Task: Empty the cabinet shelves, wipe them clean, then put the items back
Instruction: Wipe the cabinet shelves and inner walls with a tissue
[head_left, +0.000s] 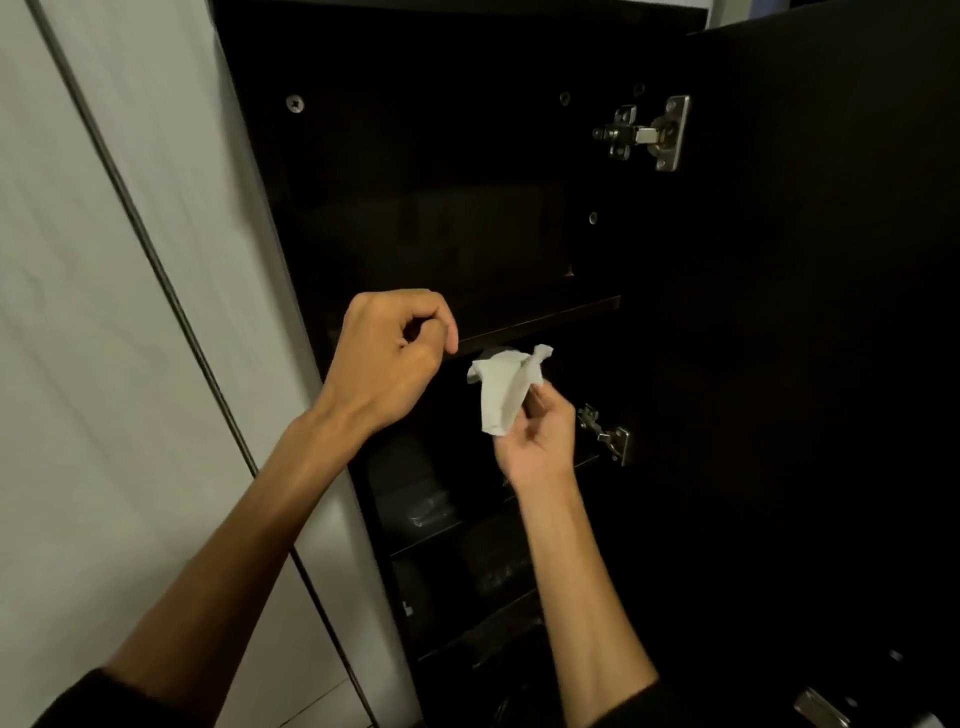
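Observation:
A tall dark cabinet (415, 171) stands open in front of me. Its upper shelf (545, 319) looks bare, though the inside is very dark. My right hand (540, 441) pinches a crumpled white tissue (506, 387) just below that shelf's front edge. My left hand (395, 358) hovers beside the tissue at the cabinet's left side, fingers curled in with nothing visible in them. On the lower shelves sit dark items (415, 499), hard to make out.
The cabinet door (805, 312) hangs open on the right, held by two metal hinges (647, 134). A pale wall panel (104, 312) with a dark seam fills the left. A metal handle (821, 706) shows at the bottom right.

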